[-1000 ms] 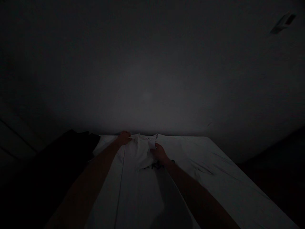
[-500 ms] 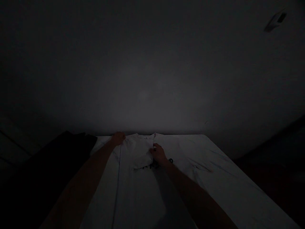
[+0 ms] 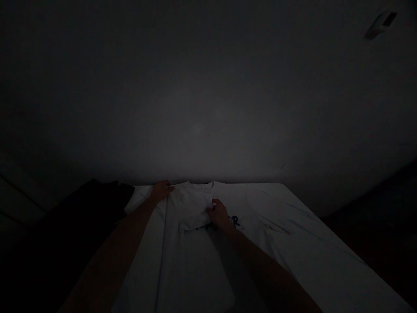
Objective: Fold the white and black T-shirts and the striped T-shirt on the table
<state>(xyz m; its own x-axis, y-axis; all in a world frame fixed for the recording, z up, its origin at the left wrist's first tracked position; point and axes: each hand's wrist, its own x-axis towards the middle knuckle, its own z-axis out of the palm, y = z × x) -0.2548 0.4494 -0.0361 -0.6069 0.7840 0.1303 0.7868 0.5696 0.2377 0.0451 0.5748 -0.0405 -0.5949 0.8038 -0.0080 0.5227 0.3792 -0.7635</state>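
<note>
On the shirt [image 3: 194,208], left hand [image 3: 161,190] and right hand [image 3: 219,214] pinch cloth, fingers closed.

The view is very dim and nearly colourless. Beyond both hands, the wall [image 3: 198,126] carries a faint, soft glow that fades to near black at the corners. The white shirt [image 3: 192,211] between the left hand [image 3: 162,190] and right hand [image 3: 219,214] reads only as dull grey — its folds low in contrast. A soft-edged shadow stretches nearward from below the right hand. Left of the grip, the dark cloth [image 3: 74,234] loses all detail — far up and right, a small object [image 3: 380,25] looks smeared.
</note>
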